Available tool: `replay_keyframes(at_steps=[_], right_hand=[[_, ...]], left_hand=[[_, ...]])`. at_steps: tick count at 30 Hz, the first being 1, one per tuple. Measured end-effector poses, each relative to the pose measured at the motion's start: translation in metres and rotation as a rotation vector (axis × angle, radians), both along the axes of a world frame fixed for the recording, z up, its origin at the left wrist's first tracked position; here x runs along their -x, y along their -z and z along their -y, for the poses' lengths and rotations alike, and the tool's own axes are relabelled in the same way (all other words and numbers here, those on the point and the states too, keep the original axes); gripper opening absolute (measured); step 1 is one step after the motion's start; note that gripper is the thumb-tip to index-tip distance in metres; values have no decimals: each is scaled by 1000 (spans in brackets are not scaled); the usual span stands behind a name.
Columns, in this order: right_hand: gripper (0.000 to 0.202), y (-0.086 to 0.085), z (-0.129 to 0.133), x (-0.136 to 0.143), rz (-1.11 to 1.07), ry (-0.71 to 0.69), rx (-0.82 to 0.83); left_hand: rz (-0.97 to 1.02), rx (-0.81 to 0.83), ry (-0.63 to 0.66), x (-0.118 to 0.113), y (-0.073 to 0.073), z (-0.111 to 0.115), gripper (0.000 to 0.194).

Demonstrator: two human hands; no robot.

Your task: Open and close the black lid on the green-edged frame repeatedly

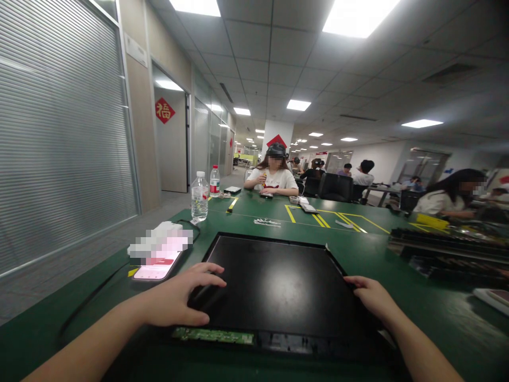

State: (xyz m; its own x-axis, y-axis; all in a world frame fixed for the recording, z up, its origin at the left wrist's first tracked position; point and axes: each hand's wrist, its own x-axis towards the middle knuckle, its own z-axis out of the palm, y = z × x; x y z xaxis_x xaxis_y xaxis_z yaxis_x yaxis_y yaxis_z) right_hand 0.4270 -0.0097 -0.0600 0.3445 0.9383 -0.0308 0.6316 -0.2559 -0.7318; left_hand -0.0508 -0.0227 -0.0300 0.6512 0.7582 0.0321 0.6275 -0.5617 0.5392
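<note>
On the green table [366, 249], directly in front of you, lies a flat black panel [274, 286], its face up and a sheen of light at its middle; a green circuit board strip [214, 336] shows along its near edge, toward the left.

Your left hand [194, 297] is at the panel's left side, fingers spread, thumb well apart from them near the lower left corner; whether every fingertip touches the face cannot be told; your right hand [371, 297] has its fingertips at the right rim, fingers bent and close together; whether they pinch the rim or only rest against it, you cannot tell from this view.

Containers: beyond the panel's far left corner stands a clear bottle [199, 199], upright, white cap on, its fill level unclear; behind it, a smaller bottle [214, 181] with a red and white label, also upright and capped; near the co-worker [274, 178] across the table, a small dish [294, 200], contents too small to read.

Left of the panel, a phone [157, 268] with its screen lit, partly pixelated; to the right, a stack of dark panels [445, 252], blurred.
</note>
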Motion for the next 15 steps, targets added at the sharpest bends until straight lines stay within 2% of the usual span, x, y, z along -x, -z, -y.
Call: replay_keyframes(at_steps=[7,15], right_hand=[[47,0,-2,1,7,5,23],[49,5,-4,-4,-13,-10,17]], left_hand=[[-10,10,2,-1,-3,0,59],[24,-58,4,-4,-5,4,58]])
